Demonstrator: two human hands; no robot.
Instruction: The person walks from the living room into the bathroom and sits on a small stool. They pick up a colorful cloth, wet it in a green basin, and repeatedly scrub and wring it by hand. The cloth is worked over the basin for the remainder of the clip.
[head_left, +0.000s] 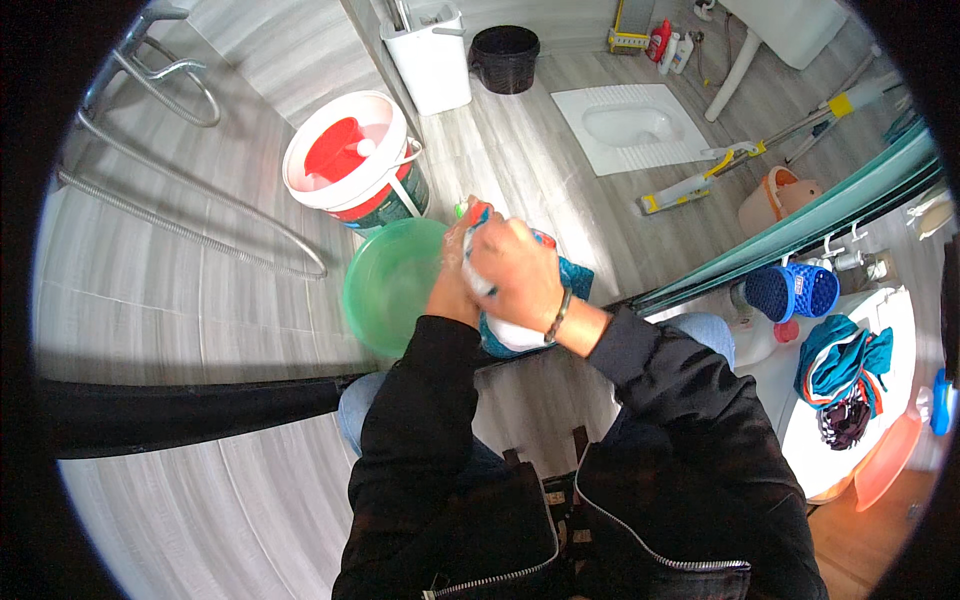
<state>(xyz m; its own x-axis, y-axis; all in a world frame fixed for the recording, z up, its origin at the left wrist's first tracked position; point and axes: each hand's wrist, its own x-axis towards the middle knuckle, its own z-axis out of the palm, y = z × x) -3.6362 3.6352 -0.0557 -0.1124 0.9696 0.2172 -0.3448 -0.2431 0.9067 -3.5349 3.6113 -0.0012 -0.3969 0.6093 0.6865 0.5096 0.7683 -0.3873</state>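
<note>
Both hands meet at the middle of the view, closed on a wet-looking cloth (478, 271) of white, blue and red. My left hand (454, 262) is on the cloth's left side, beside the rim of a green plastic basin (390, 289) with cloudy liquid in it. Over the cloth lies my right hand (517, 270), which wears a beaded bracelet (559, 315). Beneath the right hand a blue item (576, 279) with white material on it shows in part; its full shape is hidden. Some fingers of both hands are hidden.
A white bucket (382, 196) holding a red scoop (334, 150) stands behind the basin. A squat toilet (634, 124) is set in the floor, with a mop (682, 193) near it. At right are a glass door edge (780, 225), blue slippers (791, 292) and teal clothes (832, 360).
</note>
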